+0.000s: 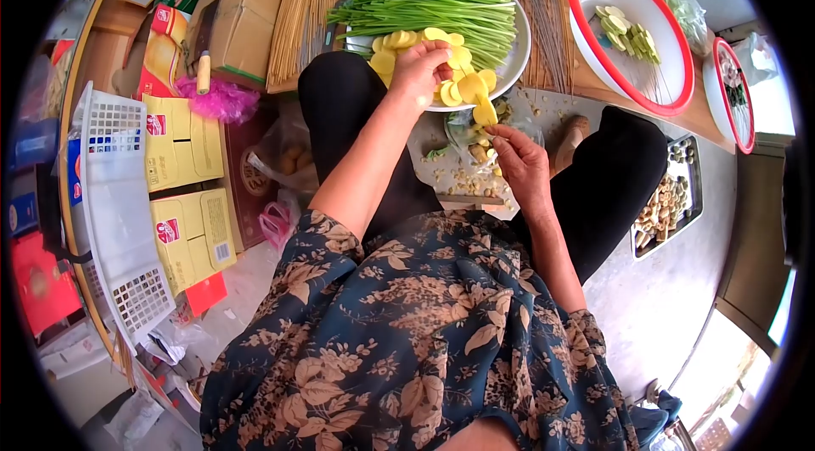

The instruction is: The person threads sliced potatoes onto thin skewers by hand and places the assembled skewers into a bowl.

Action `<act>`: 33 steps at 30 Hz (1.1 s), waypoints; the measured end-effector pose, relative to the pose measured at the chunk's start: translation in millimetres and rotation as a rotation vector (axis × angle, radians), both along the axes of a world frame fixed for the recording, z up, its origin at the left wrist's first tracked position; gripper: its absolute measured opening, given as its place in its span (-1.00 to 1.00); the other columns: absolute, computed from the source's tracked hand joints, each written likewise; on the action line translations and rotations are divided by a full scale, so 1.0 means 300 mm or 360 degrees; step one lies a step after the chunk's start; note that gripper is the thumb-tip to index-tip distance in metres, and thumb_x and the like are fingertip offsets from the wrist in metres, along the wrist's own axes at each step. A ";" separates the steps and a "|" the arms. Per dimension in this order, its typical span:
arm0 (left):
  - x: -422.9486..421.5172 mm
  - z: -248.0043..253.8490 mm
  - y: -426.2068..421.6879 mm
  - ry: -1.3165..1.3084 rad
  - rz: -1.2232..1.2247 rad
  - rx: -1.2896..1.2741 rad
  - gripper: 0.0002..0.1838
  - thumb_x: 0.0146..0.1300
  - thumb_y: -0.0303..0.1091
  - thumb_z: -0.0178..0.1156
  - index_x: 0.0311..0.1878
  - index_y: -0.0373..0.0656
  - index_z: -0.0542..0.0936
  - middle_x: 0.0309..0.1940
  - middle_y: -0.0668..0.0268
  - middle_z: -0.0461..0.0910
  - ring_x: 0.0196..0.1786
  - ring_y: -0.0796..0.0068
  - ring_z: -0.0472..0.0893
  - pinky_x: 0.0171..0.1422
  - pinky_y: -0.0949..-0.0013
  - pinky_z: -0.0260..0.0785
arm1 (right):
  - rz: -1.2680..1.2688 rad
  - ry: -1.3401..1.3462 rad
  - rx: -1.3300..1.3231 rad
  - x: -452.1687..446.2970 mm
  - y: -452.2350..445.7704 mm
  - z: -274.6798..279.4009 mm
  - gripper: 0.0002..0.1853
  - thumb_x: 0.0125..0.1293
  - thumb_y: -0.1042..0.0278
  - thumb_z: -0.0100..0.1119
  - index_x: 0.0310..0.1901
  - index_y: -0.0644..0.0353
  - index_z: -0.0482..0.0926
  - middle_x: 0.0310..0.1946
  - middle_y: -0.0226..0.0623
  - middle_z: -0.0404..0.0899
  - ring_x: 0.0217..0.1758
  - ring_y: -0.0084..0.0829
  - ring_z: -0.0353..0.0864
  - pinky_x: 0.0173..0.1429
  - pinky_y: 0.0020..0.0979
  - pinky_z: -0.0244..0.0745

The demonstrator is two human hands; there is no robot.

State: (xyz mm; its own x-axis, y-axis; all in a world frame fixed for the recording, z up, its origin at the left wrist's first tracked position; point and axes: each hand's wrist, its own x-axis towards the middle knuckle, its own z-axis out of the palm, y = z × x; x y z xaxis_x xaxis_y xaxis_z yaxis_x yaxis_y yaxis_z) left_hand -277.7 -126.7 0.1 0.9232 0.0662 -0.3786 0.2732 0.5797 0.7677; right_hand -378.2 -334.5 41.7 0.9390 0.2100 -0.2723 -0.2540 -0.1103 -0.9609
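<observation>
My left hand [418, 76] reaches over the near side of a large white plate [525, 42], its fingers closed on a yellow potato slice [436, 34] among others piled there. A big bundle of green chives [433, 5] covers the rest of the plate. Just off the plate's near rim, my right hand [521, 161] pinches the end of what looks like a thin skewer, mostly hidden. Potato slices [485, 114] line up from its fingertips towards the plate.
Bare skewers lie in bundles left [301, 14] and right [550, 31] of the plate. A red-rimmed bowl [586, 69] holds skewered pale-green slices. On the floor, a tray [666, 205] holds skewered pieces. Cardboard boxes [246, 18], a knife [204, 69] and a white plastic basket [119, 196] stand left.
</observation>
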 end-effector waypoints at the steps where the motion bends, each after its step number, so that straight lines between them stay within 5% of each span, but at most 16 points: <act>1: 0.005 0.001 0.010 0.0027 0.0003 0.0004 -0.89 0.18 -0.50 0.22 -0.21 -0.14 0.56 -0.31 0.34 0.59 -0.35 0.54 0.53 -0.23 0.46 0.46 | 0.0008 -0.0015 -0.0012 -0.001 -0.001 0.003 -0.79 0.36 0.43 0.09 -0.04 0.25 0.61 -0.58 -0.65 0.34 -0.58 -0.80 0.16 -0.52 -0.68 0.08; 27: 0.019 0.031 0.076 0.0302 -0.0280 -0.0562 -0.80 0.17 -0.47 0.22 -0.12 -0.22 0.53 -0.26 0.18 0.56 -0.38 0.45 0.47 -0.30 0.48 0.42 | 0.0051 -0.0107 -0.0043 -0.013 -0.013 -0.025 -0.80 0.35 0.45 0.12 -0.03 0.24 0.61 -0.54 -0.61 0.38 -0.53 -0.76 0.24 -0.46 -0.67 0.17; 33: 0.016 0.028 0.079 0.0248 -0.0426 -0.0667 -0.74 0.14 -0.47 0.23 -0.08 -0.24 0.51 -0.24 0.17 0.57 -0.41 0.48 0.44 -0.32 0.51 0.36 | 0.0075 -0.0010 0.0165 -0.015 -0.015 -0.039 -0.81 0.37 0.46 0.09 -0.04 0.23 0.60 -0.62 -0.64 0.29 -0.60 -0.79 0.14 -0.53 -0.68 0.03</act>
State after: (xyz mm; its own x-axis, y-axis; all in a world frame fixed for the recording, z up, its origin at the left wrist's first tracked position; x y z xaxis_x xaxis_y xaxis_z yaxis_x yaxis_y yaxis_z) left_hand -272.9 -103.0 8.6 0.8175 -0.3515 -0.4563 0.5467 0.7228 0.4227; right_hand -382.7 -339.1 29.9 0.9291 0.2806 -0.2410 -0.2450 -0.0216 -0.9693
